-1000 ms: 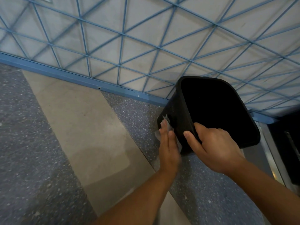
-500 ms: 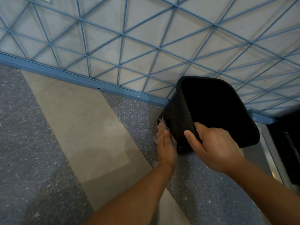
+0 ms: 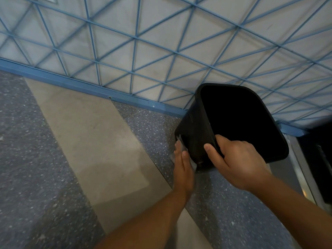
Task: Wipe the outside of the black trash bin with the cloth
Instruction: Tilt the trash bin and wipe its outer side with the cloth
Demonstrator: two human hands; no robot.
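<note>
The black trash bin [image 3: 194, 126] is tilted, its open mouth facing me and its base down to the left near the floor. My right hand [image 3: 239, 162] grips the bin's near rim, thumb on the outside wall and fingers curled over the edge. My left hand [image 3: 183, 166] lies flat with straight fingers against the bin's left outer wall, pressing a thin pale cloth [image 3: 179, 141] onto it. Only the cloth's edges show around my fingers.
The floor is speckled grey with a beige strip [image 3: 93, 141] running diagonally. A wall with a blue lattice pattern [image 3: 143, 42] and blue skirting stands just behind the bin. A dark object and a metal strip [image 3: 305, 177] lie at the right edge.
My left hand with the cloth has slid along the bin's left wall, first toward the base, then slightly back. The right hand and the bin have barely shifted.
</note>
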